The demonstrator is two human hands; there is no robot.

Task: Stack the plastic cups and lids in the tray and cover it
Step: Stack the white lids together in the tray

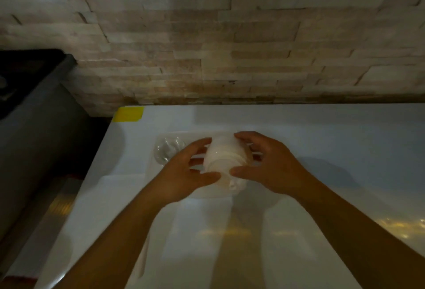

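Observation:
A stack of translucent white plastic cups (224,158) lies on its side over a clear plastic tray (161,138) on the white table. My left hand (184,173) cups the stack from the left, thumb near its lower end. On the other side my right hand (266,166) grips it, fingers over the top and thumb below. In the tray's left part sits a clear round lid or cup (169,150). The tray's right part is hidden behind my hands.
The white table (322,141) runs back to a stone-brick wall (230,58). A yellow tape patch (128,113) marks its far left corner. A dark grey appliance (34,116) stands left of the table across a gap.

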